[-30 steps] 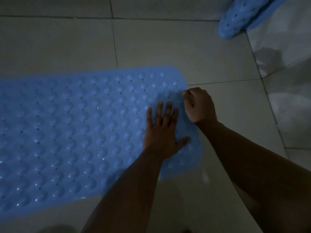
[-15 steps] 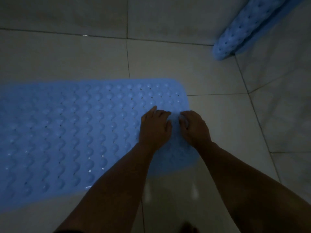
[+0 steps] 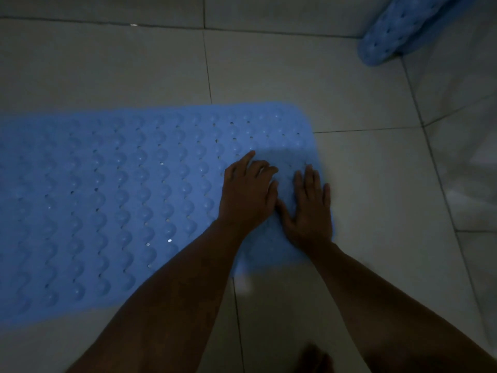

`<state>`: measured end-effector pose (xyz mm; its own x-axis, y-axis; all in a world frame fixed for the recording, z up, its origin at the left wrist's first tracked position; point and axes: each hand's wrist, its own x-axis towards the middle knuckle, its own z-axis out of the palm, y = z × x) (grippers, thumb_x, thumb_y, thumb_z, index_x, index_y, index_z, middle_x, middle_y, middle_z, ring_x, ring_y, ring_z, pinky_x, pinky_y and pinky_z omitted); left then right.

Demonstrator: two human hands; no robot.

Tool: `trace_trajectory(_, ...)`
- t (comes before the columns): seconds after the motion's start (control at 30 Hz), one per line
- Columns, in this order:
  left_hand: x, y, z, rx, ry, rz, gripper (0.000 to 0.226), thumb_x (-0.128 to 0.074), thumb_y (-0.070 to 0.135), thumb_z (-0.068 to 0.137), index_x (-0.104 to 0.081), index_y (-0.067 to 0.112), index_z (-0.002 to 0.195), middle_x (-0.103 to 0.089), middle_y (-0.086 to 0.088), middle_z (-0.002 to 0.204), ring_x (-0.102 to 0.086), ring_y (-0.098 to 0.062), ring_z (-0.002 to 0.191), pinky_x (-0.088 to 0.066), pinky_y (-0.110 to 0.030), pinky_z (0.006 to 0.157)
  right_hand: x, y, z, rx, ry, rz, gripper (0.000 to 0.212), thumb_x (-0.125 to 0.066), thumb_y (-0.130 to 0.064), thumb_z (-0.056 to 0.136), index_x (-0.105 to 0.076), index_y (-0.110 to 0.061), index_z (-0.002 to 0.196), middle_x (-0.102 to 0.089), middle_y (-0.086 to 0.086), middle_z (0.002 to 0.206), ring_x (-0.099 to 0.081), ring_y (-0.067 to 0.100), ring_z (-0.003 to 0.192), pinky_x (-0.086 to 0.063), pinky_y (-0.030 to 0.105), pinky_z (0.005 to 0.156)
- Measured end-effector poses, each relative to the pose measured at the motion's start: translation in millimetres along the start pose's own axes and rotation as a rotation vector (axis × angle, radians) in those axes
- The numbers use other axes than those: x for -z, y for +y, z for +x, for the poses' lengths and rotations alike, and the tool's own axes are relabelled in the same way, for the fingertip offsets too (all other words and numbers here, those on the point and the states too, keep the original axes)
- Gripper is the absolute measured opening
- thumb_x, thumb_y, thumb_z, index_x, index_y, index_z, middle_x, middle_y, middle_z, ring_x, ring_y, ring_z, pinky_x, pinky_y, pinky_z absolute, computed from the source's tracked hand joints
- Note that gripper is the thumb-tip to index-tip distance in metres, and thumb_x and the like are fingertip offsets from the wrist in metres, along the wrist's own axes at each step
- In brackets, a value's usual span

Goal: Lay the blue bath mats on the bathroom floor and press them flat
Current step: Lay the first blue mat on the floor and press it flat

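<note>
Head-worn view, steeply down, close.

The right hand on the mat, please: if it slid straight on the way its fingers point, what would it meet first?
The right hand lies flat near the end of the laid blue mat, fingers pointing away from the person. It would probably cross the mat's far edge onto bare floor tile; nothing else shows in that line.

I'm counting two blue bath mats here: one mat (image 3: 121, 200) lying spread out on the floor tiles (image 3: 269, 76), and a second mat (image 3: 390, 33) sitting off in the far corner. Both of my hands are showing too, so that's my left hand (image 3: 248, 196) and my right hand (image 3: 309, 211), plus what's looking like one foot (image 3: 313, 358) at the bottom edge.
</note>
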<state>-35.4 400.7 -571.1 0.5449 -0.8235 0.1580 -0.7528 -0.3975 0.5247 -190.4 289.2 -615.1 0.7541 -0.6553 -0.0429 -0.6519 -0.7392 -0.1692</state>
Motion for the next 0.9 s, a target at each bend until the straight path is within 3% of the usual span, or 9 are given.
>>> trace_trajectory(0.17, 1.3, -12.8, 1.4, -0.07, -0.006, 0.044, 0.036, -0.053, 0.034, 0.1, -0.069, 0.017, 0.128, -0.066, -0.005, 0.135, -0.042, -0.03, 0.148, -0.037, -0.051, 0.112, -5.3, 0.2, 0.9, 0.01, -0.008, -0.001, 0.087, -0.028, -0.071, 0.098, -0.006, -0.018, 0.163, 0.001, 0.007, 0.172, 0.002, 0.024, 0.159, -0.005, 0.054, 0.128)
trace_trajectory(0.27, 2.5, -24.0, -4.8, -0.054, -0.012, 0.084, 0.037, -0.052, 0.034, 0.1, -0.069, 0.017, 0.129, -0.065, -0.004, 0.136, -0.041, -0.031, 0.148, -0.036, -0.05, 0.113, -0.7, -1.8, 5.6, -0.002, -0.127, 0.028, 0.095, -0.027, -0.078, 0.094, 0.005, -0.021, 0.163, 0.012, 0.004, 0.172, 0.011, 0.022, 0.158, 0.006, 0.05, 0.127)
trace_trajectory(0.37, 6.7, -24.4, -13.9, 0.02, -0.023, 0.093, 0.038, -0.051, 0.035, 0.1, -0.068, 0.017, 0.129, -0.064, -0.004, 0.137, -0.039, -0.032, 0.149, -0.034, -0.051, 0.115, 15.3, 0.7, 12.0, -0.018, -0.27, 0.099, 0.1, -0.022, -0.084, 0.089, 0.005, -0.023, 0.163, 0.015, 0.001, 0.171, 0.013, 0.019, 0.158, 0.008, 0.048, 0.127)
trace_trajectory(0.47, 9.9, -16.7, -24.8, 0.062, -0.037, 0.096, 0.04, -0.051, 0.036, 0.1, -0.066, 0.018, 0.132, -0.062, -0.005, 0.14, -0.037, -0.032, 0.15, -0.032, -0.052, 0.116, 41.7, -2.2, 25.9, -0.106, -0.355, 0.234, 0.098, -0.024, -0.084, 0.087, -0.017, -0.021, 0.163, -0.006, 0.003, 0.172, -0.007, 0.019, 0.159, -0.007, 0.044, 0.128)
trace_trajectory(0.57, 6.3, -1.3, -35.9, 0.051, -0.034, 0.096, 0.04, -0.055, 0.036, 0.098, -0.066, 0.017, 0.132, -0.062, -0.007, 0.141, -0.039, -0.035, 0.148, -0.034, -0.055, 0.116, 68.6, -3.7, 44.3, -0.153, -0.226, 0.338, 0.072, -0.043, -0.069, 0.097, -0.046, -0.022, 0.151, -0.046, 0.006, 0.158, -0.043, 0.026, 0.145, -0.033, 0.039, 0.12)
trace_trajectory(0.63, -2.7, 10.2, -43.6, 0.023, -0.023, 0.107, 0.042, -0.059, 0.035, 0.096, -0.067, 0.016, 0.132, -0.062, -0.009, 0.141, -0.041, -0.038, 0.147, -0.036, -0.058, 0.115, 78.5, -6.0, 53.0, -0.081, -0.153, 0.317, 0.06, -0.05, -0.059, 0.099, -0.058, -0.018, 0.141, -0.06, 0.01, 0.143, -0.055, 0.028, 0.134, -0.041, 0.038, 0.113)
trace_trajectory(0.8, -37.0, 28.1, -59.3, -0.083, -0.159, 0.182, 0.055, -0.047, 0.043, 0.099, -0.054, 0.018, 0.148, -0.039, -0.014, 0.163, -0.023, -0.042, 0.155, -0.023, -0.066, 0.12, 79.8, -8.6, 65.7, -0.012, -0.055, 0.326, 0.048, -0.053, -0.05, 0.101, -0.068, -0.012, 0.127, -0.069, 0.01, 0.128, -0.061, 0.028, 0.122, -0.048, 0.044, 0.107)
trace_trajectory(0.9, -56.2, 33.8, -63.6, -0.082, -0.155, 0.181, 0.071, -0.038, 0.059, 0.101, -0.04, 0.015, 0.157, -0.023, -0.017, 0.169, -0.01, -0.044, 0.157, -0.012, -0.07, 0.121, 75.4, -2.8, 71.9, 0.033, 0.026, 0.337, 0.04, -0.056, -0.045, 0.101, -0.072, -0.011, 0.115, -0.072, 0.01, 0.117, -0.065, 0.03, 0.113, -0.051, 0.045, 0.1)
